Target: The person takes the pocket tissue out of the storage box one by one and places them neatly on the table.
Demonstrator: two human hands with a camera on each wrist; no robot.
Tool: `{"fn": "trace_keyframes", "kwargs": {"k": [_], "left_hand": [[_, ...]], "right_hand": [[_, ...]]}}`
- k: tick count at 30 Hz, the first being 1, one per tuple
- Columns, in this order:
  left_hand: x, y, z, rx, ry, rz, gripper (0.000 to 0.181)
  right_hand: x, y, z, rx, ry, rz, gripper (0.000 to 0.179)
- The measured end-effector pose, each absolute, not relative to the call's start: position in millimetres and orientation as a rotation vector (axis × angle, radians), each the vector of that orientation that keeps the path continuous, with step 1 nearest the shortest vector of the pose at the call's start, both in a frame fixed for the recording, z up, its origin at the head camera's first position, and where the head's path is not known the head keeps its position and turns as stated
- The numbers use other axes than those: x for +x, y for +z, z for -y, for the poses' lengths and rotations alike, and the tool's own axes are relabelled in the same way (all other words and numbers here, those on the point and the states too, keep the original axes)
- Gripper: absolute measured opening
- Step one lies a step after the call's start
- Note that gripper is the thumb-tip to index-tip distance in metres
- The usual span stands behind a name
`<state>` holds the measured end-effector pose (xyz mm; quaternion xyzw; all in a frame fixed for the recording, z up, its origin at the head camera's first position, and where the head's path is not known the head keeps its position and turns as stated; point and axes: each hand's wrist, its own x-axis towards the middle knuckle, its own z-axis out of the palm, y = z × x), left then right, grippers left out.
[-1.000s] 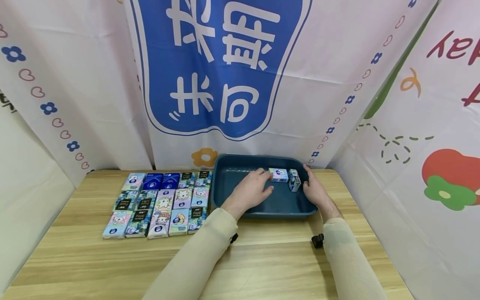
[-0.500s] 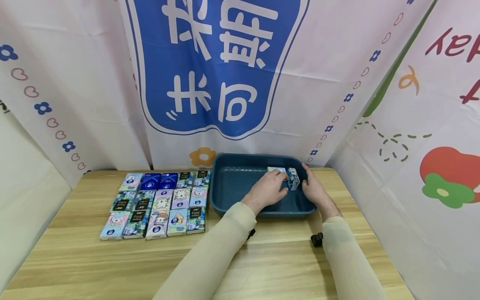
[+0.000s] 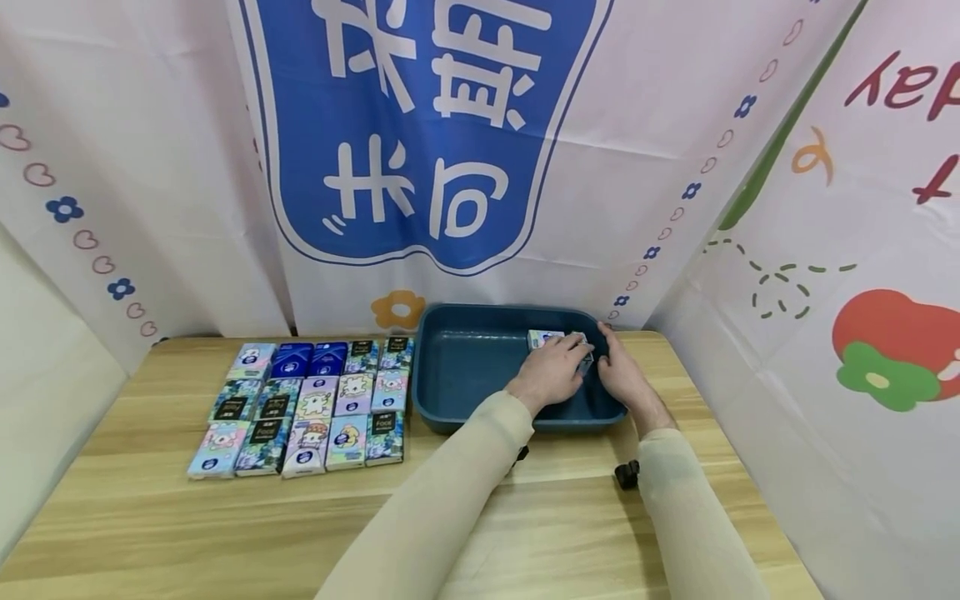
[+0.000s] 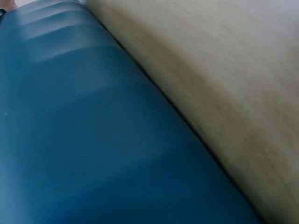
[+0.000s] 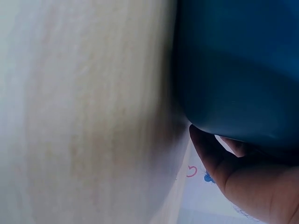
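Observation:
A dark blue plastic bin (image 3: pixel 472 425) stands on the wooden table, and its smooth outer wall (image 4: pixel 93 121) fills much of the left wrist view. Inside it, my left hand (image 3: pixel 551 373) holds a small patterned tissue pack (image 3: pixel 585 360) standing on edge near the right wall, its fingers partly covering the pack. A pale tissue pack (image 3: pixel 543 337) lies just behind that hand, partly hidden by it. My right hand (image 3: pixel 626 377) grips the bin's right rim; in the right wrist view, the same hand (image 5: pixel 252 182) touches the bin's outside at a corner.
Left of the bin, several tissue packs (image 3: pixel 315 398) lie in close rows on the wooden table (image 3: pixel 247 533), some floral, some pastel, some dark blue. A printed cloth (image 3: pixel 480 275) hangs behind the bin. Another printed wall cloth (image 3: pixel 750 375) borders the right side.
My left hand has moved right inside the bin, past the pale pack, and now has its fingers over the upright pack. My right hand has stayed at the bin's rim.

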<state>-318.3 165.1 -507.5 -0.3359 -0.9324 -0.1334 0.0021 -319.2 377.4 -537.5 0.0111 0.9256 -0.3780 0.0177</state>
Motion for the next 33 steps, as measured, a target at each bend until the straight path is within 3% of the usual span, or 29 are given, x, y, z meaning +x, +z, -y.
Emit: {"fn": "trace_keyframes", "kwargs": {"k": [5,9,13,20,26,30,33], "left_hand": [[-344.3,-547.1,-176.1,-1.093,-0.441,2.943,0.056],[-329.8,-524.2,-167.9,-1.11,-0.393,2.931,0.055],[-311.7,-496.7,-159.8,-1.089,-0.409,2.903,0.048],[-307.2,-492.5,-158.3,-1.053,-0.578,2.859,0.033],[-311.0,-491.6,-158.8,-0.996,-0.68,2.768,0.007],[-311.7,-491.4,-158.7,-0.971,-0.722,2.761,0.007],[-310.7,-491.2,-158.6,-0.964,-0.743,2.799,0.021]], "right_hand": [[-347.8,-578.5,-396.1,0.038,-1.166,-2.902,0.077],[-360.5,-593.8,-406.7,0.014,-1.166,-2.89,0.081],[-358.7,-591.2,-406.5,0.032,-1.156,-2.889,0.081],[-327.6,-549.2,-381.6,0.043,-1.187,-2.859,0.076],[-343.2,-571.6,-397.0,0.018,-1.183,-2.887,0.079],[-358.1,-591.5,-411.1,-0.001,-1.2,-2.88,0.081],[-359.9,-594.3,-413.6,0.012,-1.217,-2.87,0.081]]}}
